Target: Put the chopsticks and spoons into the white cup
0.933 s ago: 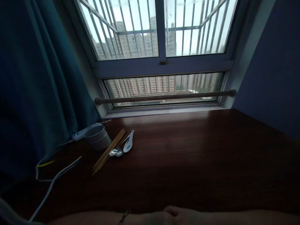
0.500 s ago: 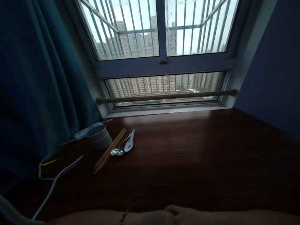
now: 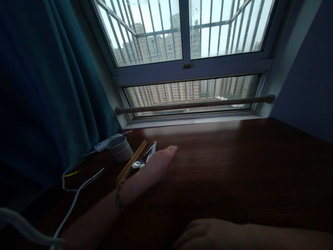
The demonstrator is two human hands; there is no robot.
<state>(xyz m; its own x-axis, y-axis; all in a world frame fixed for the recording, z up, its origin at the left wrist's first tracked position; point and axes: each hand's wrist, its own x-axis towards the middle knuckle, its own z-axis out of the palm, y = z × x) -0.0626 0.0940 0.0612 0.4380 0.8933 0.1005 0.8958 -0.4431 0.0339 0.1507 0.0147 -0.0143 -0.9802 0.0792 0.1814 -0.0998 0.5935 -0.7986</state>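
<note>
My left hand [image 3: 161, 160], with a braided bracelet at the wrist, reaches out over the table, just right of a white spoon [image 3: 153, 149] that it partly covers. Its fingers are smeared and mostly turned away, so their pose is unclear. Beside that spoon lie shiny metal spoons [image 3: 137, 163] and a bundle of wooden chopsticks [image 3: 132, 161]. A grey-white cup [image 3: 119, 149] stands left of the chopsticks. Near the bottom edge, my right hand [image 3: 205, 232] rests low over the table, its fingers loosely stretched out and partly cut off by the frame.
The dark brown table [image 3: 221, 166] runs up to a barred window with a rail [image 3: 195, 105] across it. A white power strip [image 3: 106, 142] lies behind the cup. White cables [image 3: 78, 194] cross the left side, near a blue curtain [image 3: 73, 86].
My left hand has left my right hand at the bottom edge and moved forward to the spoons. My right hand now lies apart, its fingers showing. The view has shifted slightly.
</note>
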